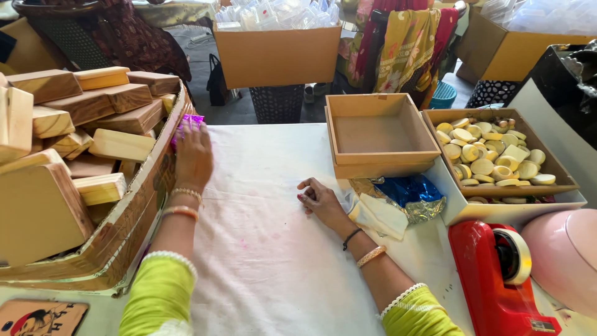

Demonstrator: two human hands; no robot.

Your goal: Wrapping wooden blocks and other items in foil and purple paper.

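My left hand (193, 155) reaches to the edge of a big cardboard box (134, 218) full of wooden blocks (121, 144) and grips a shiny purple item (188, 120) against the box's rim. My right hand (320, 200) rests on the white tablecloth (261, 236), fingers curled loosely, holding nothing. It lies just left of a crumpled gold and blue foil wrapper (398, 198). Both wrists wear bangles, and the sleeves are lime green.
An empty shallow cardboard tray (379, 158) stands beyond my right hand. To its right a tray (559, 180) holds several pale round pieces (491, 152). A red tape dispenser (497, 274) and a pink rounded object (566, 255) sit at the near right.
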